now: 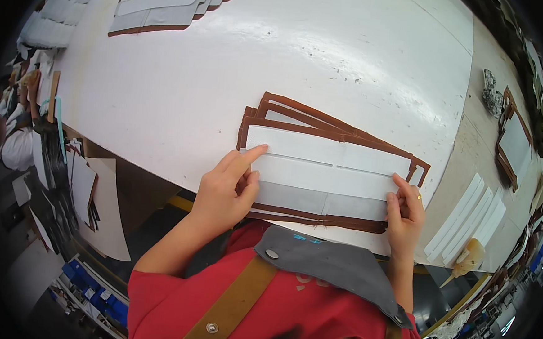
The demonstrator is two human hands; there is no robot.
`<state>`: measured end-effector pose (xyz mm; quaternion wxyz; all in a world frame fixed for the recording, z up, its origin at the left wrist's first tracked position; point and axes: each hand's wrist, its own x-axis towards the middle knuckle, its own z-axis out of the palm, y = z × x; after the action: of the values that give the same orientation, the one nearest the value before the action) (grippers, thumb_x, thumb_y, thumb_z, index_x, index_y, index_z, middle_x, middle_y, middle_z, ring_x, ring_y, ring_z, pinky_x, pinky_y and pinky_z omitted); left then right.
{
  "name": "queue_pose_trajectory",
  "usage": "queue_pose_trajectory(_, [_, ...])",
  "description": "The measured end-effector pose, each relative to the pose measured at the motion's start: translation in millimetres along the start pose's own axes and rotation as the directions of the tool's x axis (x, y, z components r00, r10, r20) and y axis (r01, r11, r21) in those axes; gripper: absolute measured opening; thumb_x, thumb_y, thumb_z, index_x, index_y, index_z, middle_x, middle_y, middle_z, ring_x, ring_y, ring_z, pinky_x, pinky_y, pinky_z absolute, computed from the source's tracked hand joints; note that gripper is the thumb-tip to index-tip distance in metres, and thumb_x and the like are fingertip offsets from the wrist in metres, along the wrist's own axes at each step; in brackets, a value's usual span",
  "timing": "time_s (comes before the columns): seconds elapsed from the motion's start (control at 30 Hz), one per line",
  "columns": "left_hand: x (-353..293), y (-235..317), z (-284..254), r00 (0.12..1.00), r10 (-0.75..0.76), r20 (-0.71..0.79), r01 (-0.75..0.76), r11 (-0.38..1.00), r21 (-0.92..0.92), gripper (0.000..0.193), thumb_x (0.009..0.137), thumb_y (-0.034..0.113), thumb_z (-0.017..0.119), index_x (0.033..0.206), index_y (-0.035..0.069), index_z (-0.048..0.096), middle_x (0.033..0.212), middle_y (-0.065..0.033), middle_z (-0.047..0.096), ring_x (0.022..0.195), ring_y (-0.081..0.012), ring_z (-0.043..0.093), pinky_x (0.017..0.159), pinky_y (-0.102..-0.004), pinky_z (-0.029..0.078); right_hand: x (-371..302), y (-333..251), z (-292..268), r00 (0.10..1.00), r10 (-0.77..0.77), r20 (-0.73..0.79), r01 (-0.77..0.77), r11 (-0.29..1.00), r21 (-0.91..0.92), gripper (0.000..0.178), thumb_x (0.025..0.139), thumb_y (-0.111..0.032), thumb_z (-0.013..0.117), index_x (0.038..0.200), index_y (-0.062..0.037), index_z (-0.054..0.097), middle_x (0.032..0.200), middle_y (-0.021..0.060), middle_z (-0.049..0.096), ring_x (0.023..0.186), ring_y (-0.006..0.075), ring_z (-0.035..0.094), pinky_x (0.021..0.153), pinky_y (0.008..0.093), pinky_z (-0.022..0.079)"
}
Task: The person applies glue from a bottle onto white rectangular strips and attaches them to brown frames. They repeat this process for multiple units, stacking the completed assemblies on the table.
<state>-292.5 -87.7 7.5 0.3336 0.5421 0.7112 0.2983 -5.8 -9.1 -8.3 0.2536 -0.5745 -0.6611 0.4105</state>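
Note:
A brown-edged panel faced with white and grey strips lies in front of me on top of several similar brown-edged pieces, fanned out unevenly behind it. Across its white face run two short slits, end to end. My left hand holds its left end, the index finger stretched onto the white face and the thumb bent beside the edge. At the right end, my right hand grips the panel with index finger and thumb on its edge. The other fingers of both hands are partly hidden.
The white table carries an overlapping row of similar panels at the far left. On the right are white strips, a yellowish pointed tool and another brown-edged stack. A person is at the left.

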Motion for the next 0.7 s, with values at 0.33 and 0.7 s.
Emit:
queue_pose_trajectory(0.33, [1.7, -1.8, -0.8, 0.999, 0.049, 0.003, -0.048, 0.973, 0.224, 0.039, 0.08, -0.003, 0.054, 0.118, 0.008, 0.058, 0.071, -0.0059, 0.049, 0.053, -0.0144, 0.049, 0.051, -0.0256, 0.042, 0.4, -6.1, -2.0, 0.997, -0.065, 0.033, 0.066, 0.997, -0.049, 0.035, 0.078, 0.005, 0.06, 0.111, -0.0039, 0.063, 0.071, 0.0009, 0.047, 0.061, 0.0073, 0.042, 0.054, 0.0199, 0.036])
queue_pose_trajectory(0.7, [5.5, -10.3, 1.6, 0.971, 0.23, -0.065, -0.184, 0.894, 0.408, 0.042, 0.078, -0.004, 0.053, 0.115, 0.014, 0.063, 0.066, -0.007, 0.056, 0.055, -0.0219, 0.053, 0.052, -0.0326, 0.043, 5.8, -5.9, -4.4, 0.988, -0.133, 0.075, 0.136, 0.99, -0.032, 0.04, 0.081, 0.004, 0.059, 0.12, -0.0031, 0.057, 0.069, 0.0019, 0.044, 0.058, 0.0097, 0.04, 0.053, 0.0217, 0.035])
